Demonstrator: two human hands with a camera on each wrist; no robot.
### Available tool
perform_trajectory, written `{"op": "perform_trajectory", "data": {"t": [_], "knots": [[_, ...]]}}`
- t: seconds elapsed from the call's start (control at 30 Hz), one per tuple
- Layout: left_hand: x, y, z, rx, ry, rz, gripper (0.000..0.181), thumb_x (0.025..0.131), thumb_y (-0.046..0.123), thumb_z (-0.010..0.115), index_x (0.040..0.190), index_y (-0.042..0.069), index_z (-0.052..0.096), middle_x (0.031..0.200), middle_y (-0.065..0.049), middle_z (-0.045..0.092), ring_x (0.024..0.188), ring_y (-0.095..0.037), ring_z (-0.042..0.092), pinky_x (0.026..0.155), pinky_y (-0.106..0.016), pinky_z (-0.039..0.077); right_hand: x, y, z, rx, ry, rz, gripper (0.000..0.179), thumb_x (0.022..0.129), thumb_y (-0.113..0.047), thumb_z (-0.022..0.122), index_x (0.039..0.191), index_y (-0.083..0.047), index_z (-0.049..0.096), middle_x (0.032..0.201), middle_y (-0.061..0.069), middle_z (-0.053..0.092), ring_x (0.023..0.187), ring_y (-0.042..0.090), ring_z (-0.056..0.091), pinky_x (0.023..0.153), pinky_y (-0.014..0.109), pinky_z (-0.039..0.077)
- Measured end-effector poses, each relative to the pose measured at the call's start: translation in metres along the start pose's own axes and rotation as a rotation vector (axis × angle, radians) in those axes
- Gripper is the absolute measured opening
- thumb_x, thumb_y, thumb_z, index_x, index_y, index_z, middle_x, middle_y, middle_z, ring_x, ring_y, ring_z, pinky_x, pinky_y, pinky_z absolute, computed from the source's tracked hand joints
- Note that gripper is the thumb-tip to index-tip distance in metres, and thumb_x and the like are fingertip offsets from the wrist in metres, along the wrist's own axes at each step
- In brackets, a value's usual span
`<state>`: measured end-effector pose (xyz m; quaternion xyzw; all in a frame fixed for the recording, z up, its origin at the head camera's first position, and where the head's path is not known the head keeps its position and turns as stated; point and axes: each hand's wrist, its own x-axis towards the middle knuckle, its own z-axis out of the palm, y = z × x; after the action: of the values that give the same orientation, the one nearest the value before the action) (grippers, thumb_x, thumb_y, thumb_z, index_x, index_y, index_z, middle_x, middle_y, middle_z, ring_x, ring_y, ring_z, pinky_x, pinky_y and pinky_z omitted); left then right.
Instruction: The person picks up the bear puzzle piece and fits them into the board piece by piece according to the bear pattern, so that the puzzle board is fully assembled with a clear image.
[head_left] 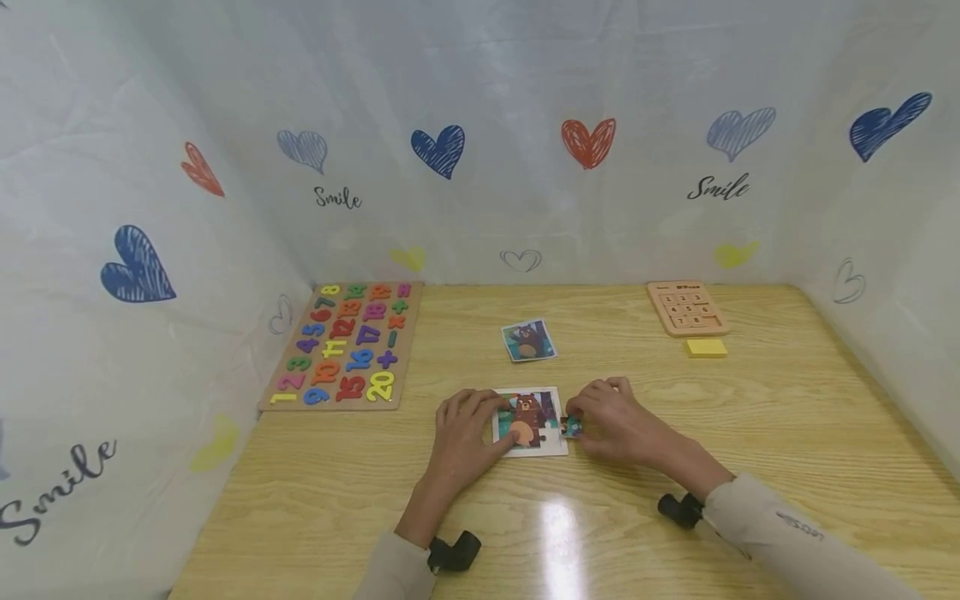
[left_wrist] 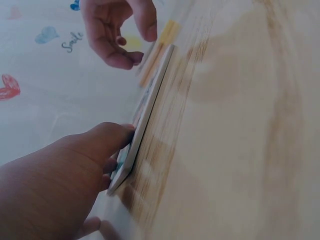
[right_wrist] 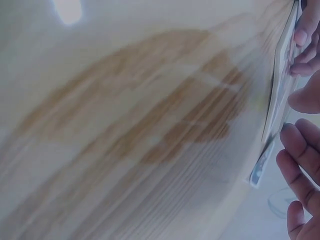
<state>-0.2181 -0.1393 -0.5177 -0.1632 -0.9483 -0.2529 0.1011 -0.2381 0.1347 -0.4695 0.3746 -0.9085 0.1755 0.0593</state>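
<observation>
A small jigsaw board (head_left: 551, 447) with a white border and a brown bear picture lies flat on the table. Its lower right shows a pale gap. My left hand (head_left: 463, 437) holds the board's left side, thumb and fingertips over the picture; in the left wrist view the thumb lies along the board's rim (left_wrist: 145, 122). At the opposite side, my right hand (head_left: 617, 421) pinches a small blue-green puzzle piece (head_left: 572, 427) between thumb and index finger, overlapping the right border. In the right wrist view, the right fingers (right_wrist: 300, 137) are bent near the board's end.
Behind the jigsaw lies a bear picture card (head_left: 529, 340). A board of colourful numbers (head_left: 341, 346) is at the left. Back right are a wooden sliding number puzzle (head_left: 686, 308) and a yellow block (head_left: 707, 347). White curtains (head_left: 480, 83) with printed hearts surround the wooden table (head_left: 600, 533).
</observation>
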Motion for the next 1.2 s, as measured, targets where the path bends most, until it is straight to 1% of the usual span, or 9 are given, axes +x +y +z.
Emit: {"op": "perform_trajectory", "data": {"t": [0.37, 0.63, 0.93, 1.2], "knots": [[0.0, 0.001, -0.002, -0.011, 0.0, 0.005, 0.044, 0.089, 0.051, 0.071, 0.123, 0.024, 0.067, 0.134, 0.002, 0.058, 0.131, -0.028, 0.041, 0.111, -0.057, 0.023, 0.007, -0.006, 0.004, 0.0, -0.031, -0.035, 0.031, 0.076, -0.016, 0.08, 0.105, -0.011, 0.07, 0.1, -0.003, 0.067, 0.1, 0.019, 0.057, 0.094, 0.053, 0.035], [0.0, 0.001, -0.002, -0.017, -0.004, 0.009, 0.045, 0.089, 0.051, 0.07, 0.125, 0.025, 0.066, 0.135, 0.002, 0.057, 0.132, -0.029, 0.04, 0.111, -0.058, 0.023, 0.01, -0.011, 0.006, 0.024, -0.04, -0.04, 0.036, 0.075, -0.015, 0.078, 0.11, -0.01, 0.071, 0.104, -0.002, 0.068, 0.103, 0.019, 0.057, 0.095, 0.052, 0.035], [0.0, 0.002, -0.002, -0.012, -0.005, 0.006, 0.044, 0.09, 0.051, 0.07, 0.124, 0.024, 0.066, 0.134, 0.002, 0.057, 0.131, -0.029, 0.04, 0.111, -0.057, 0.023, 0.014, -0.014, 0.011, -0.008, -0.066, -0.069, 0.033, 0.078, -0.014, 0.075, 0.11, -0.009, 0.07, 0.103, -0.002, 0.066, 0.103, 0.019, 0.056, 0.094, 0.052, 0.034], [0.001, 0.001, -0.003, -0.005, -0.002, 0.009, 0.044, 0.09, 0.051, 0.07, 0.124, 0.023, 0.067, 0.133, 0.003, 0.058, 0.131, -0.028, 0.041, 0.111, -0.056, 0.024, 0.017, -0.015, 0.013, -0.034, -0.069, -0.084, 0.032, 0.079, -0.017, 0.078, 0.109, -0.009, 0.07, 0.101, -0.002, 0.066, 0.102, 0.019, 0.056, 0.093, 0.051, 0.035]]}}
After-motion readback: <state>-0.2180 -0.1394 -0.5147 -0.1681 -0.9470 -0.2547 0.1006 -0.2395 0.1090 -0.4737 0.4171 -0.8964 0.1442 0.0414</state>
